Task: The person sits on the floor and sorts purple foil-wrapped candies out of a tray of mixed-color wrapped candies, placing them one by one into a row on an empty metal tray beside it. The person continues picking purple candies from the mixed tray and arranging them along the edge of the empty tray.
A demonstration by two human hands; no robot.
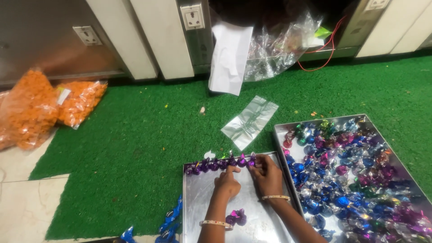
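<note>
We see both hands on the steel tray point(202, 198): left hand point(227, 182) curled, index fingertip pressing the row of purple candies point(220, 164) along the tray's far rim; right hand point(267, 174) pinching the row's right-end candy. Two loose purple candies point(236, 217) lie on the tray between the wrists. Right of the tray, touching it: a second tray point(281, 130) heaped with mixed wrapped candies; beyond the tray, an empty clear bag point(249, 121) on green turf point(135, 135).

Brushed, dull-sheened metal is noted on the tray point(198, 198); the purple sweets point(219, 164) are wrapped in glossy, crinkled foil; rough synthetic turf point(135, 135) is laid beneath.
</note>
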